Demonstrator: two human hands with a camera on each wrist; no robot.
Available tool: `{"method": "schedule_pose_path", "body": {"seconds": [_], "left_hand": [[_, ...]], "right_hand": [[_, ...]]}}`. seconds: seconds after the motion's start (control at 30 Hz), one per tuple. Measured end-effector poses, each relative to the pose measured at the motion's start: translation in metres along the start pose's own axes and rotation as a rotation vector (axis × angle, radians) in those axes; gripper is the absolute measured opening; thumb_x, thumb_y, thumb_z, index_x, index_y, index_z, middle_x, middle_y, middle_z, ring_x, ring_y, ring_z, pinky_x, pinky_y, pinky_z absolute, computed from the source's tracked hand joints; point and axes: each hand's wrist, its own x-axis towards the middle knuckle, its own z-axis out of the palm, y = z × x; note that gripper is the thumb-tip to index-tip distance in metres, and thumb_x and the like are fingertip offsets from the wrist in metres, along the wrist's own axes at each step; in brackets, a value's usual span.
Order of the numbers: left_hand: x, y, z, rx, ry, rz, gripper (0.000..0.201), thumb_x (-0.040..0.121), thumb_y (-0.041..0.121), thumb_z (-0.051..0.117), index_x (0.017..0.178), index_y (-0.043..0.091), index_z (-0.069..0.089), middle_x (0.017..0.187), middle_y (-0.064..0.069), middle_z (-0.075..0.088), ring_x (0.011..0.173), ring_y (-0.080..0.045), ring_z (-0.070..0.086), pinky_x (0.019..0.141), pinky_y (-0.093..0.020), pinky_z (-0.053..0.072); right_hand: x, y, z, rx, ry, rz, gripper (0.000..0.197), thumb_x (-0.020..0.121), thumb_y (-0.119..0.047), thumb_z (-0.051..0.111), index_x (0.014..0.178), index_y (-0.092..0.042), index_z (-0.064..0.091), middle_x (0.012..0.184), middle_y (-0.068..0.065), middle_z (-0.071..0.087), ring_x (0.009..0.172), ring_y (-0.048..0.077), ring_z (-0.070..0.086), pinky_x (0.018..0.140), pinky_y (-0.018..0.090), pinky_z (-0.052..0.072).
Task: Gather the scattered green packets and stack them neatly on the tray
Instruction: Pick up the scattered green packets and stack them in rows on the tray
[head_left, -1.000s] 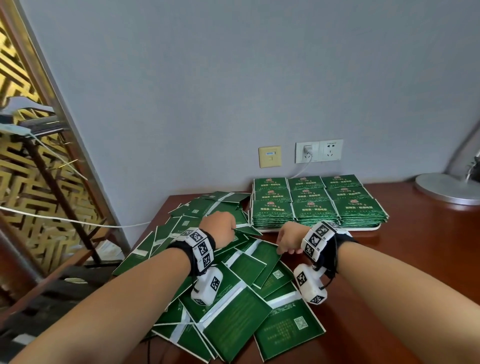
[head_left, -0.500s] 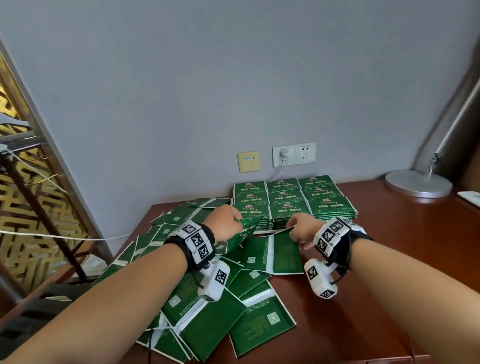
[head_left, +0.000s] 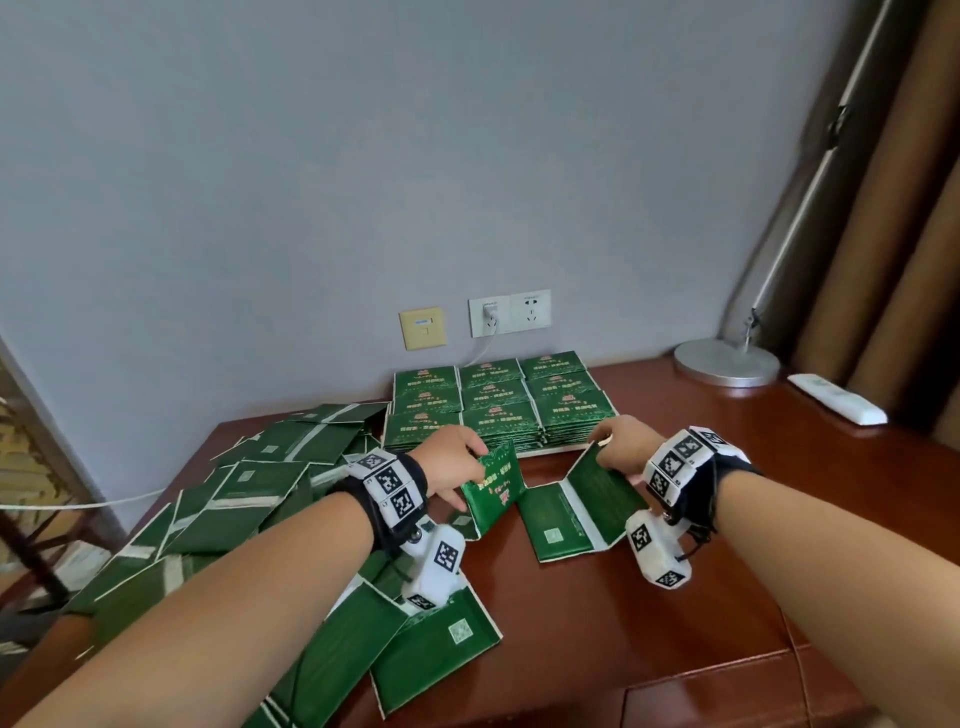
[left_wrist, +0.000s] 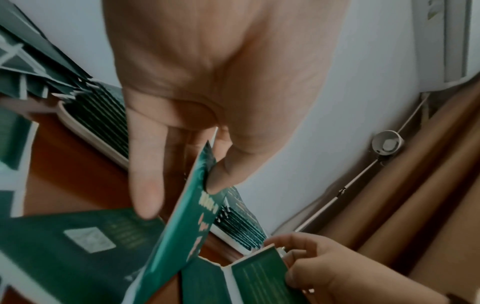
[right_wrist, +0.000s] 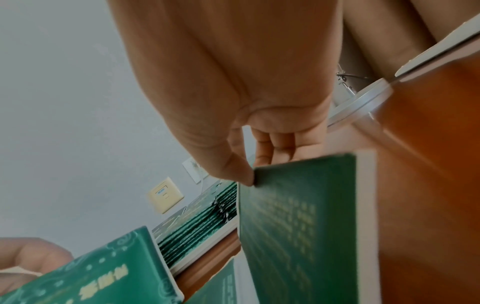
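Lifted since the earlier frame, 2 packets now tilt up off the table: the left hand (head_left: 453, 465) pinches the printed-face packet (head_left: 493, 488), the right hand (head_left: 621, 447) pinches the far edge of the plain-back packet (head_left: 597, 480), which seems joined to a flat one. Both sit just in front of the tray's (head_left: 550, 450) near edge, stacks straight ahead, long axes pointing roughly toward it; the right hand looks nearer. Scattered packets (head_left: 270, 483) cover the table's (head_left: 675, 613) left side.

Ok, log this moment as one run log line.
left hand: pinches lifted packet | right hand: pinches tilted packet | tray: stacks already on it | loose packets: on table
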Motion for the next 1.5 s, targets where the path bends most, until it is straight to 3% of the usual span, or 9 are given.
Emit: {"method": "schedule_pose_path", "body": {"seconds": [0.2, 0.37, 0.5, 0.67, 0.77, 0.9, 1.2, 1.3, 1.5], "left_hand": [[-0.004, -0.016, -0.005, 0.222, 0.015, -0.075, 0.047, 0.089, 0.003, 0.061, 0.132, 0.015, 0.050, 0.130, -0.006, 0.048, 0.088, -0.030, 0.065, 0.072, -0.041, 0.060], [-0.009, -0.021, -0.011, 0.308, 0.052, -0.051, 0.040, 0.088, 0.006, 0.065, 0.127, 0.006, 0.057, 0.092, -0.003, 0.056, 0.061, -0.014, 0.052, 0.045, -0.020, 0.044], [-0.008, -0.021, -0.009, 0.350, 0.052, -0.047, 0.044, 0.086, 0.012, 0.070, 0.128, 0.008, 0.057, 0.116, -0.011, 0.065, 0.105, -0.028, 0.064, 0.085, -0.033, 0.050], [0.005, -0.028, 0.001, 0.396, 0.013, -0.012, 0.052, 0.084, 0.026, 0.075, 0.130, 0.015, 0.054, 0.127, -0.003, 0.057, 0.110, -0.021, 0.057, 0.093, -0.030, 0.048], [0.011, -0.030, 0.008, 0.427, -0.021, -0.002, 0.063, 0.083, 0.031, 0.076, 0.138, 0.015, 0.047, 0.131, -0.003, 0.055, 0.113, -0.020, 0.056, 0.095, -0.029, 0.047], [0.016, -0.031, 0.015, 0.472, -0.040, -0.010, 0.074, 0.081, 0.033, 0.078, 0.143, 0.015, 0.042, 0.134, -0.003, 0.054, 0.117, -0.023, 0.055, 0.099, -0.034, 0.047], [0.022, -0.034, 0.020, 0.481, -0.024, -0.002, 0.091, 0.072, 0.028, 0.085, 0.148, 0.017, 0.034, 0.132, -0.006, 0.057, 0.116, -0.026, 0.057, 0.097, -0.037, 0.049], [0.023, -0.031, 0.019, 0.464, -0.031, 0.018, 0.092, 0.072, 0.023, 0.086, 0.147, 0.018, 0.032, 0.123, -0.006, 0.059, 0.107, -0.025, 0.059, 0.091, -0.037, 0.051], [0.025, -0.021, 0.017, 0.328, -0.024, 0.080, 0.059, 0.084, -0.002, 0.063, 0.136, 0.021, 0.046, 0.097, -0.009, 0.063, 0.053, -0.012, 0.046, 0.045, -0.023, 0.036]], "right_hand": [[0.002, -0.018, 0.009, 0.049, -0.024, -0.066, 0.044, 0.080, 0.002, 0.059, 0.119, -0.018, 0.063, 0.110, 0.006, 0.064, 0.083, 0.021, 0.067, 0.067, 0.030, 0.056], [0.003, -0.037, 0.025, 0.098, -0.152, -0.130, 0.042, 0.087, -0.013, 0.067, 0.127, -0.015, 0.055, 0.079, 0.006, 0.065, 0.054, 0.016, 0.059, 0.052, 0.028, 0.051], [0.000, -0.038, 0.031, 0.027, -0.199, -0.110, 0.044, 0.089, -0.023, 0.068, 0.130, -0.013, 0.053, 0.079, 0.007, 0.065, 0.062, 0.017, 0.061, 0.056, 0.028, 0.052], [-0.007, -0.026, 0.035, -0.144, -0.252, -0.042, 0.055, 0.087, -0.036, 0.070, 0.130, -0.006, 0.053, 0.075, 0.000, 0.060, 0.058, 0.012, 0.055, 0.052, 0.022, 0.044], [-0.004, -0.021, 0.043, -0.225, -0.259, -0.054, 0.070, 0.081, -0.047, 0.072, 0.135, -0.009, 0.047, 0.101, 0.000, 0.061, 0.074, 0.012, 0.056, 0.055, 0.021, 0.044], [0.003, -0.019, 0.052, -0.309, -0.245, -0.092, 0.081, 0.073, -0.050, 0.078, 0.137, -0.013, 0.046, 0.134, 0.004, 0.055, 0.118, 0.022, 0.055, 0.098, 0.036, 0.047], [0.007, -0.015, 0.050, -0.252, -0.213, -0.087, 0.096, 0.063, -0.041, 0.087, 0.142, -0.015, 0.038, 0.136, 0.004, 0.052, 0.121, 0.024, 0.053, 0.098, 0.035, 0.047], [0.006, -0.013, 0.048, -0.213, -0.217, -0.079, 0.100, 0.062, -0.038, 0.088, 0.143, -0.017, 0.034, 0.137, 0.004, 0.052, 0.120, 0.024, 0.054, 0.098, 0.038, 0.048], [0.005, -0.014, 0.031, -0.132, -0.290, -0.093, 0.099, 0.070, -0.008, 0.075, 0.153, -0.016, 0.022, 0.150, 0.009, 0.039, 0.129, 0.025, 0.048, 0.102, 0.037, 0.047]]}}
